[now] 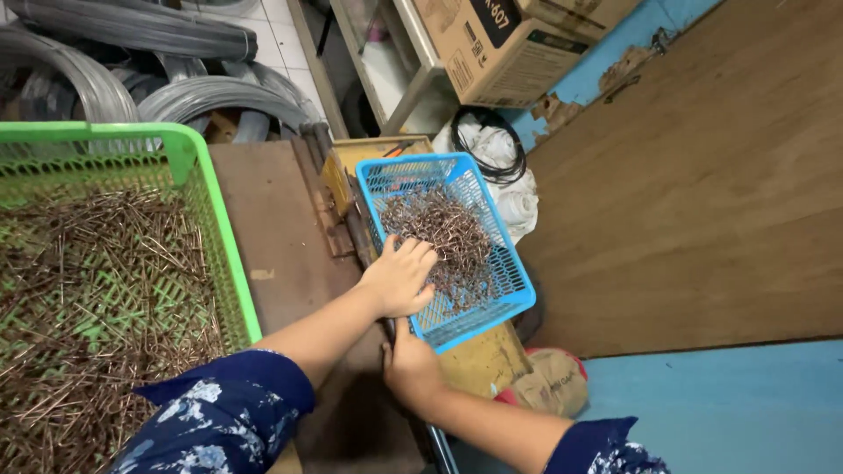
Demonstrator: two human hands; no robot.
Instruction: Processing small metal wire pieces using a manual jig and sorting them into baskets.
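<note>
1. My left hand [399, 276] lies palm down inside the blue basket [514, 285], fingers spread wide over the heap of small brown metal pins [443, 233]; it presses on them rather than closing round any.
2. My right hand [411, 364] grips the near rim of the blue basket, at its lower corner, fingers curled shut on the edge.
3. The blue basket sits tilted on a yellowish wooden box [479, 360], which shows under its near edge and again beyond its far edge.
4. The pins lie mostly in the middle and far half of the blue basket; the right-hand strip of its mesh floor is bare.
5. Left of the blue basket runs a brown counter [272, 228], and on the far side of that stands a big green basket [215, 219] filled with longer, straw-like metal pins [97, 290].
6. Beyond the green basket, coils of grey wire [132, 61] are piled on the tiled floor.
7. Just past the blue basket lies a white sack [518, 197] with a loop of black cable [496, 145] on it, and further off a cardboard box [500, 48].
8. Right of the blue basket is a large brown wooden board [694, 193].
</note>
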